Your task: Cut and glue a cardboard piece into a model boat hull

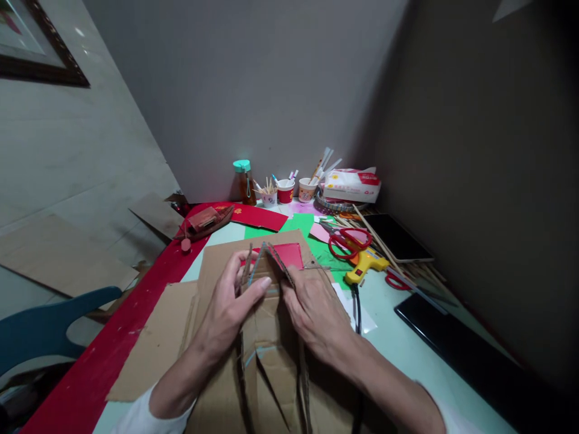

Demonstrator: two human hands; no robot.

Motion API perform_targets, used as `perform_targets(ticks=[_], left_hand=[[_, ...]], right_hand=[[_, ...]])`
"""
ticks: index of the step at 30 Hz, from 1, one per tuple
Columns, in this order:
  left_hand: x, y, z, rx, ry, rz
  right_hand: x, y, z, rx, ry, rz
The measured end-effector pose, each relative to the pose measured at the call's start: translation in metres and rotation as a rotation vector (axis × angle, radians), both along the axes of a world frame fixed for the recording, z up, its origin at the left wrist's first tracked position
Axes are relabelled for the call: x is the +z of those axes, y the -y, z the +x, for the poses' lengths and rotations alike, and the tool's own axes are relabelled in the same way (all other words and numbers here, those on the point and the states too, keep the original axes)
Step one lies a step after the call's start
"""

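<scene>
A folded piece of brown cardboard [266,319] with blue lines and a pointed top stands between my two hands, its side flaps bent up. My left hand [233,301] grips its left edge, thumb on the inner face and fingers behind. On the right side, my right hand [312,307] holds the slanted flap, its fingertips partly hidden. Beneath lies a larger flat cardboard sheet [217,259], with a red card [292,256] just beyond the peak. A yellow hot glue gun [365,265] and red-handled scissors [348,242] lie to the right of my right hand.
Paper cups [286,191] with sticks and pens, a bottle [244,184] and a tissue pack [353,185] line the back. A model boat [205,223] sits back left. A tablet [395,237] and black phone [434,325] lie right; a blue chair [45,325] stands left.
</scene>
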State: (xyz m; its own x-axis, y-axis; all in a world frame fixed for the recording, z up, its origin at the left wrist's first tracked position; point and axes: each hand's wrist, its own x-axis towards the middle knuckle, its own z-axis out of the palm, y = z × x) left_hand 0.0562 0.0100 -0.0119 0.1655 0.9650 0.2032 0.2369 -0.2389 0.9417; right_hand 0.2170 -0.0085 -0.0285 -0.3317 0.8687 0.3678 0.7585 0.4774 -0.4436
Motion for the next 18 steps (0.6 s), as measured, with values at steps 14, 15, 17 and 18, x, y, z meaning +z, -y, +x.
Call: perform_targets(ticks=[14, 15, 17, 18], left_hand=[[-0.007, -0.003, -0.003, -0.071, 0.528, -0.352], [-0.007, -0.003, -0.003, -0.063, 0.534, -0.343], [-0.009, -0.004, -0.002, -0.033, 0.537, -0.318], [-0.010, -0.004, -0.001, -0.012, 0.535, -0.300]], right_hand=[[0.025, -0.004, 0.016, 0.093, -0.646, -0.359], [0.025, -0.003, 0.015, 0.087, -0.647, -0.346], [0.022, -0.001, 0.014, 0.076, -0.629, -0.314], [0.020, 0.000, 0.012, 0.068, -0.619, -0.290]])
